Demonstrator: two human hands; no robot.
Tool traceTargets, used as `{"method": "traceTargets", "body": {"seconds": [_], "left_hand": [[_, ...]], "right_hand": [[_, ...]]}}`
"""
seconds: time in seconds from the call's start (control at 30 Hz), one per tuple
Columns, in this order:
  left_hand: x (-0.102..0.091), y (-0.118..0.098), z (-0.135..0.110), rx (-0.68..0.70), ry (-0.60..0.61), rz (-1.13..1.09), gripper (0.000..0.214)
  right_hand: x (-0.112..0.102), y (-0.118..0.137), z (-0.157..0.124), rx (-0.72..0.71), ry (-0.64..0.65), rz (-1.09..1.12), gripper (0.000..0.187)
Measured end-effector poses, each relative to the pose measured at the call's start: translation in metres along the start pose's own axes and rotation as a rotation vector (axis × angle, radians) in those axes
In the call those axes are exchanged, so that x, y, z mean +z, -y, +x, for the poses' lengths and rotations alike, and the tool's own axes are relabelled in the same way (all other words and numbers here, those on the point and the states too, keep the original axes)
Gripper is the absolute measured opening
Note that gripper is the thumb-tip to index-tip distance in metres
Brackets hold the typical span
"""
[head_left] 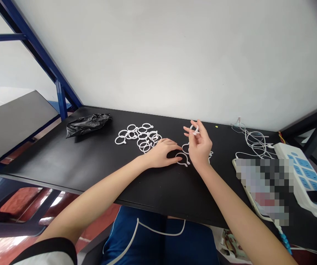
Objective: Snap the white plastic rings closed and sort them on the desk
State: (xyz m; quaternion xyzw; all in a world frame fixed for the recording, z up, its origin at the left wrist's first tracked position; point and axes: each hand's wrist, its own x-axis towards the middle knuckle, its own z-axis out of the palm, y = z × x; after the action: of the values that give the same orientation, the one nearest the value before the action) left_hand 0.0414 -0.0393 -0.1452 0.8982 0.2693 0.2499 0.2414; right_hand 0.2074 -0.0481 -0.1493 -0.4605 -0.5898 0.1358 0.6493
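Note:
My right hand [201, 146] is raised above the table, its thumb and fingers pinching a white plastic ring [194, 130]. Low on the tabletop rests my left hand [162, 152], thumb and fingers apart. Its thumb tip touches another white ring [182, 159] that has small knobs at its opening. Part of one more ring [185, 148] shows between the two hands. To the left of my left hand lies a loose pile of several white rings [142, 135], partly covered by that hand. A few others peek out behind my right wrist [210, 155].
A crumpled black plastic bag [88, 124] lies on the black table [92, 162] at the left. On the right are a phone [257, 191] with a blurred screen, a white and blue power strip [302, 173] and tangled white cables [254, 143]. A white wall [161, 62] stands behind.

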Motion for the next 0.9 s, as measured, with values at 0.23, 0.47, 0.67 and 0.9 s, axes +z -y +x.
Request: {"method": "traceTargets", "body": {"seconds": [0.23, 0.47, 0.67, 0.9], "left_hand": [[-0.003, 0.005, 0.002, -0.092, -0.339, -0.065, 0.033], [-0.009, 0.002, 0.003, -0.072, -0.352, -0.271, 0.050], [-0.011, -0.001, 0.005, -0.125, -0.322, -0.497, 0.035], [-0.012, 0.002, 0.006, -0.172, -0.317, -0.519, 0.034]], "right_hand": [[0.000, 0.005, -0.005, -0.075, 0.177, -0.019, 0.029], [0.000, 0.012, -0.003, -0.204, 0.289, -0.140, 0.019], [0.000, 0.008, -0.004, -0.117, 0.382, -0.028, 0.018], [0.002, 0.008, -0.005, -0.038, 0.313, 0.023, 0.015]]}}
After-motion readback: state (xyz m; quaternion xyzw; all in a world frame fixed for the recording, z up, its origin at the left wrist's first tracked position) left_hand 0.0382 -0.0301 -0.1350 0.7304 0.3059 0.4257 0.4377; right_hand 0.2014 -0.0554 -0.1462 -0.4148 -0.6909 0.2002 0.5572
